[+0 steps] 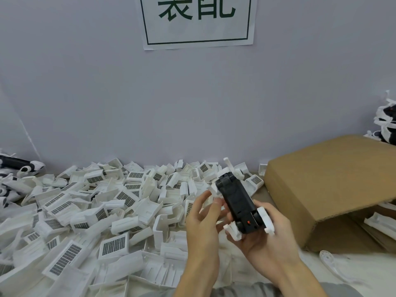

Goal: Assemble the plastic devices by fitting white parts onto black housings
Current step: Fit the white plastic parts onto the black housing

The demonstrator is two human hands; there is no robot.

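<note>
Housing (234, 201), black with white bits clipped on, sits tilted in the right hand (264, 239), fingers curled under it, just above the table. Left hand (202, 215) is loosely spread, fingertips touching the housing's left side. White parts (102, 211) heaped left, box (334, 185) right.

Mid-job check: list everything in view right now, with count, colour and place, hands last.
black housing: one, black with white parts attached, held above the table, centre right.
white parts: a large pile, too many to count, white with dark grilles, table left and centre.
cardboard box: one, brown, open, right.
assembled devices: a stack, black and white, far right; more at far left.
paper sign: one, white with green characters, on the wall.
left hand: fingers at the housing's left side.
right hand: holds the housing's near end.
</note>
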